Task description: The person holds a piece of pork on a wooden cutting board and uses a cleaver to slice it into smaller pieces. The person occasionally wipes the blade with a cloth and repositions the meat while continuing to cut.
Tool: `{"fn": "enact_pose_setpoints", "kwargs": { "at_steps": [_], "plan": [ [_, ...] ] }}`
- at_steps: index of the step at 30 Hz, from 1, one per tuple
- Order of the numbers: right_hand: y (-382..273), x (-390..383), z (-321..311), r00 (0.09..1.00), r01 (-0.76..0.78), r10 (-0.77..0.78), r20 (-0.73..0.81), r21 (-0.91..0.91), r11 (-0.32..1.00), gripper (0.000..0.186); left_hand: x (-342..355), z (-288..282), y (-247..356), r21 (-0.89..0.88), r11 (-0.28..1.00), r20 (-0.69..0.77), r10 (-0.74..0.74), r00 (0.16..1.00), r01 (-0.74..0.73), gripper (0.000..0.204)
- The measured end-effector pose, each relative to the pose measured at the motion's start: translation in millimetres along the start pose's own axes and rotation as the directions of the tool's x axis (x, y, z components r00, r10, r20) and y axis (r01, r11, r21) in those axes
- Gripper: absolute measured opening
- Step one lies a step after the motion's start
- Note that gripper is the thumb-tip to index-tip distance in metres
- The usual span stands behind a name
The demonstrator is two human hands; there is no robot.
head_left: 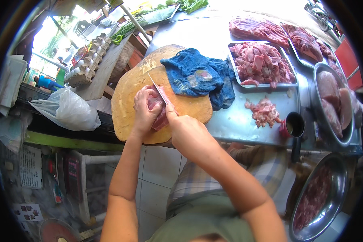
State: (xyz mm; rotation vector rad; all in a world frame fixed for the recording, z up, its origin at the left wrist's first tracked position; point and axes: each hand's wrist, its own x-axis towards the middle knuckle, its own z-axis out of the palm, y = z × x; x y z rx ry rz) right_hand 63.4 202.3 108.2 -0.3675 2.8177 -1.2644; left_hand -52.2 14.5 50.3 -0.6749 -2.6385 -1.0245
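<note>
On a thick, rounded wooden chopping board (127,94) lies a piece of raw meat (161,119). My left hand (142,108) is closed over it, fingers curled and thumb pressed along its near side. In my right hand (189,131) is a knife (160,89), its narrow blade pointing away and to the left, set against the meat close beside my left fingers. The grip hides the knife's handle. A crumpled blue cloth (191,72) covers the board's far right part and hangs over its edge.
Right on the metal table stand a tray of cut meat (262,64), a small heap of scraps (264,111), a dark pot with a handle (293,125) and a metal bowl (347,139) of large meat pieces. Left are a white plastic bag (74,111) and egg trays (88,60).
</note>
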Motion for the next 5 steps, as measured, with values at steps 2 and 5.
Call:
{"fn": "enact_pose_setpoints", "kwargs": {
  "at_steps": [2, 5],
  "plan": [
    [1.9, 1.9, 2.4, 1.0, -0.015, 0.015, 0.019, 0.019, 1.0, 0.066, 0.2, 0.4, 1.5, -0.002, 1.0, 0.005, -0.005, 1.0, 0.005, 0.036],
    [4.0, -2.4, 7.0, 0.991, -0.075, 0.077, 0.112, -0.023, 0.997, 0.068, 0.3, -0.3, -3.2, 0.032, 0.999, 0.014, 0.006, 1.0, -0.006, 0.036]
  ]
}}
